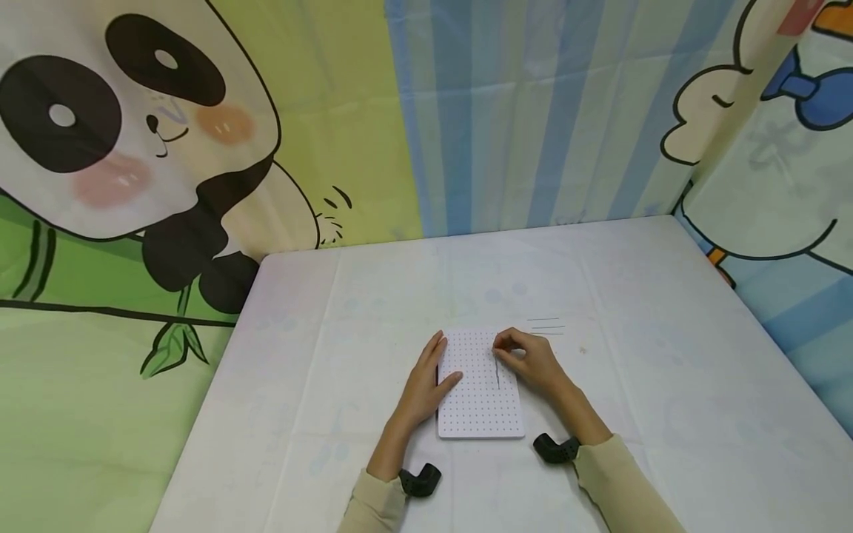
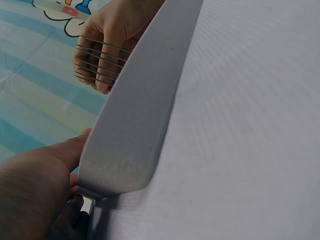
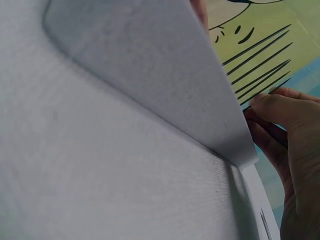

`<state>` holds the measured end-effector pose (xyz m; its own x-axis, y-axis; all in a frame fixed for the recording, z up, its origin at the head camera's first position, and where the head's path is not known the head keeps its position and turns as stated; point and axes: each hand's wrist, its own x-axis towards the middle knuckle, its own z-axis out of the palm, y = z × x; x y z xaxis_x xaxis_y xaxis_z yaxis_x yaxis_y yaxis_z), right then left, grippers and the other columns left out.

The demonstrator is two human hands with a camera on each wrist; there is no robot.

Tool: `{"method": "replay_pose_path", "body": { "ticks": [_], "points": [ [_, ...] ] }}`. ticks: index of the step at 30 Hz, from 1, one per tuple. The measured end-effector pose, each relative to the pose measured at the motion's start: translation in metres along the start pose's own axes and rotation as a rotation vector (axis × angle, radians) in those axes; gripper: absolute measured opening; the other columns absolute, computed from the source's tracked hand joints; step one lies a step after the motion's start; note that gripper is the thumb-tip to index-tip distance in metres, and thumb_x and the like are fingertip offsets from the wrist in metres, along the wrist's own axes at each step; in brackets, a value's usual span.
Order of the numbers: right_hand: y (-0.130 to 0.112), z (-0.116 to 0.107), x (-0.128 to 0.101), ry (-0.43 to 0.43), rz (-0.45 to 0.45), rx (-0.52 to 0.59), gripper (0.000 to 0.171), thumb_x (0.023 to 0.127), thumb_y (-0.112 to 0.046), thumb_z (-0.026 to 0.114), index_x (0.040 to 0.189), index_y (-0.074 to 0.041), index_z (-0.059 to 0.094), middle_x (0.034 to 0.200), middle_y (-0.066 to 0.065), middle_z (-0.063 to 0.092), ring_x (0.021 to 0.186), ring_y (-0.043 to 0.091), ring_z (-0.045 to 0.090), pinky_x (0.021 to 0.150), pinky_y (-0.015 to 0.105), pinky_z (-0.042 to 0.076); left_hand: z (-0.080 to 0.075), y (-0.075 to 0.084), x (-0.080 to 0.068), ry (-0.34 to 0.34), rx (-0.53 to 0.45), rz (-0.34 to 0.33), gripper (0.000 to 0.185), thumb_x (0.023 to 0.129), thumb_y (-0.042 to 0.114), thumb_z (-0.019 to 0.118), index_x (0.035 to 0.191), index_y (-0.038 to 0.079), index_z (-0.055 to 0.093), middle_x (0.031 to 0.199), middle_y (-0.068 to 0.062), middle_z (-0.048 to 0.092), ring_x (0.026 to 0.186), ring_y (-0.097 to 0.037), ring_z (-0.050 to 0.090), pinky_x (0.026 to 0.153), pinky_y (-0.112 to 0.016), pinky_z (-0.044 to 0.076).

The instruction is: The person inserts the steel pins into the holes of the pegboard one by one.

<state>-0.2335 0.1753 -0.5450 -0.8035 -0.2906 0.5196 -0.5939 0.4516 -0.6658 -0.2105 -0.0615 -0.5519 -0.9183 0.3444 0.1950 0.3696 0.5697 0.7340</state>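
Note:
A white pegboard [image 1: 481,403] dotted with small holes lies flat on the table. My left hand [image 1: 440,363] rests along its left edge with straight fingers and the thumb on top. My right hand [image 1: 501,348] pinches a thin metal pin [image 1: 497,374] over the board's upper right part. In the left wrist view several thin pins [image 2: 100,60] stand out of the board [image 2: 135,110], with the right hand's fingers [image 2: 95,75] behind them. The right wrist view shows the same pins [image 3: 260,65] beside my right hand's fingertips [image 3: 265,107].
A few spare pins [image 1: 546,326] lie on the white tablecloth [image 1: 333,355] just beyond the board's far right corner. Cartoon-printed fabric walls [image 1: 200,148] close in the table at the back and on both sides.

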Motion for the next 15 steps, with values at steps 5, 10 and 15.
{"method": "replay_pose_path", "body": {
  "ticks": [5,10,15],
  "points": [
    [-0.001,-0.002,-0.001,-0.009,-0.006,0.027,0.024,0.076,0.004,0.072,0.096,-0.005,0.06,0.089,0.0,0.066,0.079,0.013,0.064,0.073,0.026,0.053,0.001,-0.001,0.0,0.005,-0.01,-0.002,0.069,0.089,0.029,0.062,0.143,0.001,0.03,0.152,-0.004,0.019,0.137,-0.019,0.02,0.109,-0.038,0.023],
    [-0.009,-0.019,0.001,0.112,-0.019,0.073,0.029,0.073,0.01,0.072,0.099,0.005,0.061,0.092,0.014,0.065,0.08,0.028,0.064,0.073,0.037,0.054,0.001,-0.001,0.0,0.006,-0.011,-0.004,0.069,0.089,0.029,0.062,0.143,0.001,0.029,0.152,-0.005,0.019,0.137,-0.019,0.019,0.109,-0.038,0.023],
    [0.025,-0.039,-0.007,0.311,0.059,-0.088,0.02,0.074,0.001,0.074,0.093,-0.003,0.069,0.089,0.006,0.066,0.078,0.02,0.064,0.073,0.02,0.05,0.001,-0.002,0.0,0.006,-0.012,0.002,0.069,0.089,0.029,0.062,0.143,0.001,0.029,0.152,-0.005,0.019,0.137,-0.019,0.019,0.109,-0.038,0.023]
  ]
}}
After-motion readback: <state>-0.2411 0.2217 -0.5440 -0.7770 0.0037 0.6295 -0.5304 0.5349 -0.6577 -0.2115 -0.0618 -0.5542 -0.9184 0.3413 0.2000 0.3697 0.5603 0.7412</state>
